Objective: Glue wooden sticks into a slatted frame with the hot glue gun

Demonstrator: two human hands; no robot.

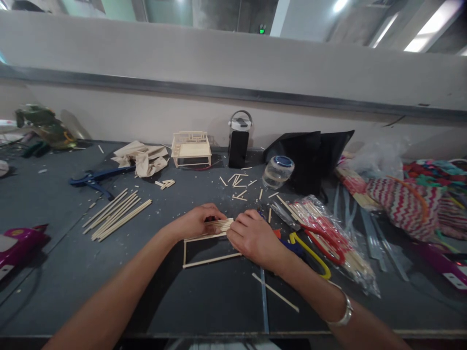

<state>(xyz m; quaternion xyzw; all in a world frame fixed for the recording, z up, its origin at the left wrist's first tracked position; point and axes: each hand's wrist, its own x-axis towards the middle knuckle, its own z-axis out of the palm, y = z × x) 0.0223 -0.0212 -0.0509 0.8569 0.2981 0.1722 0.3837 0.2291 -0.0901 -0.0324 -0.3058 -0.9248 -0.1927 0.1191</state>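
A rectangular frame of thin wooden sticks (211,261) lies flat on the dark table in front of me. Several short wooden sticks (222,222) sit side by side along its far edge. My left hand (199,221) is closed over the left part of these sticks, its fingertips partly hidden. From the right, my right hand (255,238) curls its fingers around their other end and covers the frame's right side. Just right of that hand are scissors with yellow handles (314,253) and another pair with red handles (328,243).
Loose sticks (116,214) and blue pliers (95,181) lie left. Behind stand a small stick-built model (191,148), a phone (239,149) and a jar (278,171). A plastic bag of sticks (335,233) lies right. Purple glue guns (22,245) rest at both sides.
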